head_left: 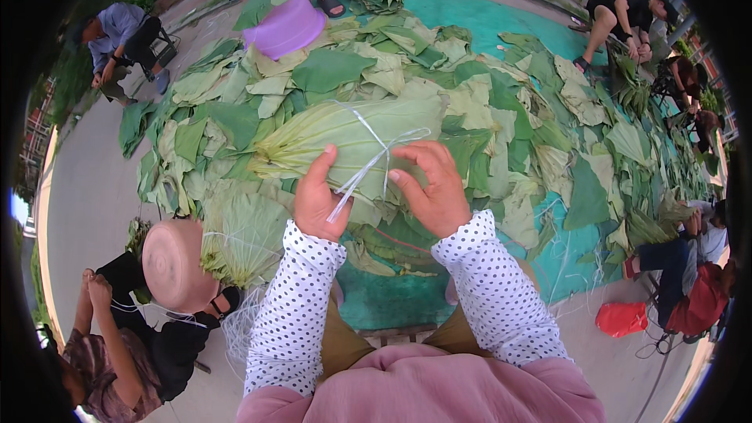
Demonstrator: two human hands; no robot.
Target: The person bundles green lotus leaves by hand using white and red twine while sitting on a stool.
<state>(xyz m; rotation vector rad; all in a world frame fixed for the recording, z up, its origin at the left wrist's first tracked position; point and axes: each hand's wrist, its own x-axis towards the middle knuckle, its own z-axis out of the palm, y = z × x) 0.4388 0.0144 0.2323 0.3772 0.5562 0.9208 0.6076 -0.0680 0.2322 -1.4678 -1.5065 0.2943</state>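
- The leaf bundle [333,135] is the landmark; it lies crosswise before the person, its long axis running side to side, gathered stems left, broad end right and slightly farther off.
- A white strip [368,127] crosses the bundle right of its middle, with a loop on the right and loose ends trailing over its near edge.
- Left hand [317,200]: at the bundle's near edge, thumb up against it; the other fingers are mostly hidden, so I cannot tell their grip.
- Right hand [435,192]: right of the bundle's middle, nearer the loop; thumb and index are slightly apart beside the strip, pinch unclear.
- Around the bundle, loose leaves [333,70] cover much of a green sheet [462,12].
- Beyond it stands a purple basin [286,27]; nearer and left, a pinkish basin [176,266].
- At least 5 other people [121,27] surround it.
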